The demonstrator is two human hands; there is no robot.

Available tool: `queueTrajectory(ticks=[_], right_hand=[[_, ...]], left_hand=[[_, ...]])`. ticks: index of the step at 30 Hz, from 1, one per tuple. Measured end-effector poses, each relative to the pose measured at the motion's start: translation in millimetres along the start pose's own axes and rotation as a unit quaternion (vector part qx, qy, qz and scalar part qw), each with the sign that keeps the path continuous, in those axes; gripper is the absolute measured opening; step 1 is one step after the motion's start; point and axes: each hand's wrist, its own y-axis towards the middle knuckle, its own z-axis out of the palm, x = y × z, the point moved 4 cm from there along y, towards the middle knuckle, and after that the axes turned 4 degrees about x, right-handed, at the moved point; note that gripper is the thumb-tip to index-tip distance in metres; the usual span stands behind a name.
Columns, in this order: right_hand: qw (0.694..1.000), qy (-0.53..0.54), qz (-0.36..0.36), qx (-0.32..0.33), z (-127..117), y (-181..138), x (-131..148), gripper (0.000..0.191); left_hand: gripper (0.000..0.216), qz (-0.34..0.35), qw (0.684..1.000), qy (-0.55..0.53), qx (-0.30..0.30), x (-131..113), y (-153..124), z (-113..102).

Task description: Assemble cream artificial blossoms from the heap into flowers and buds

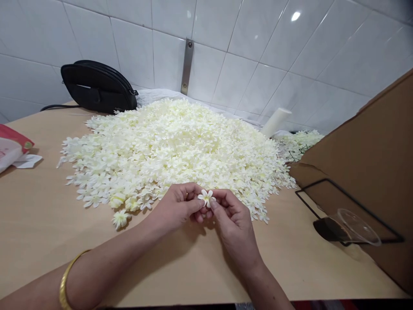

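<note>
Between both hands, just in front of a big heap of loose cream-white artificial flowers (180, 142), is one small artificial flower (206, 196) with a pale yellow centre. My left hand (183, 201) pinches it from the left with thumb and fingers. From the right, the thumb of my right hand (234, 219) presses on a petal, its other fingers curled behind. Whatever lies behind the flower in the fingers is hidden. A few stacked flower clumps (121, 218) sit on the table left of my hands.
A black bag (98, 88) leans at the tiled wall behind the heap. On the right stand a cardboard box (364, 172), a black wire frame (355, 206) and a clear plastic cup (351, 228) with dark contents. A red and white packet (13, 146) lies far left.
</note>
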Motion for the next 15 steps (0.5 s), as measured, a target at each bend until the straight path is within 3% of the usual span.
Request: queueTrajectory(ticks=[4, 6, 10, 15], right_hand=[[0.999, -0.014, -0.003, 0.029, 4, -1, 1, 0.013], [0.994, -0.104, -0.024, 0.015, 5, -2, 2, 0.012], [0.956, -0.276, -0.091, -0.037, 7, -5, 5, 0.009], [0.953, -0.266, -0.097, -0.106, -3, -2, 4, 0.012]], left_hand=[[0.001, 0.003, 0.999, 0.016, -0.032, 0, 0, -3], [0.004, 0.001, 0.998, 0.032, -0.051, 3, 0, -4], [0.010, 0.016, 0.996, 0.035, -0.075, 9, 3, -4], [0.010, 0.008, 0.994, -0.062, -0.086, 11, 4, -6]])
